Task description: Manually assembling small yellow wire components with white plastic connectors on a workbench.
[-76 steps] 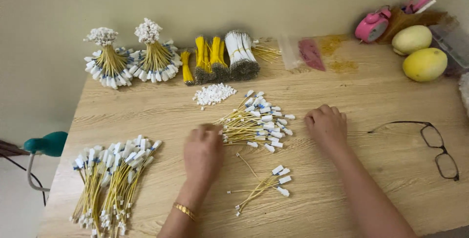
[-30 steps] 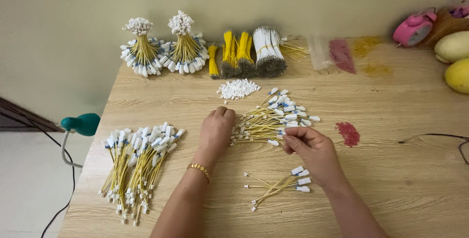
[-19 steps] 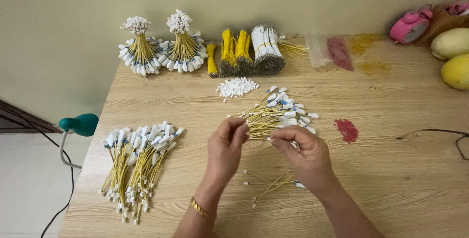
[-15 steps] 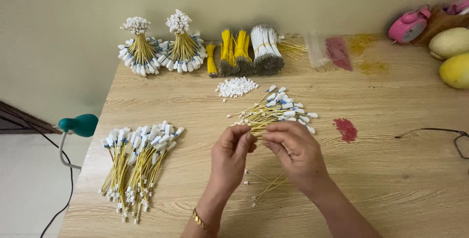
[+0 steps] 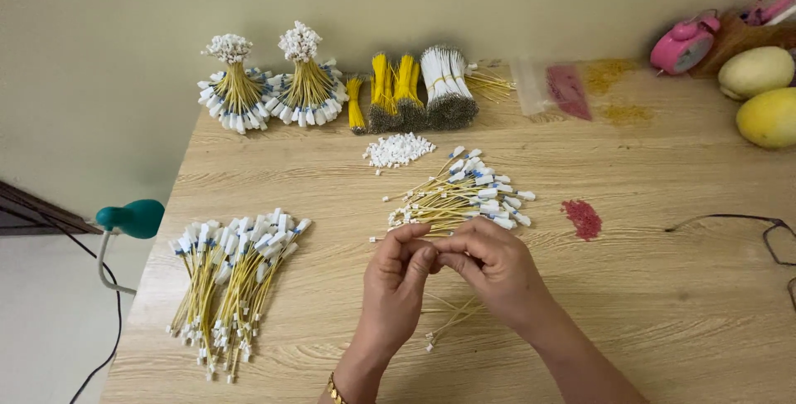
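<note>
Mid-table, both hands have come together off the wire pile (image 5: pixel 460 197): left hand (image 5: pixel 396 275) and right hand (image 5: pixel 489 263) pinch one wire (image 5: pixel 444 321) between fingertips, likely fitting a connector now.

At twelve o'clock from my hands lie yellow wires (image 5: pixel 460 198) with white tags (blue-marked); the table (image 5: pixel 663 288) is pale wood-grain, a pink clock (image 5: pixel 681 43) at two.
</note>
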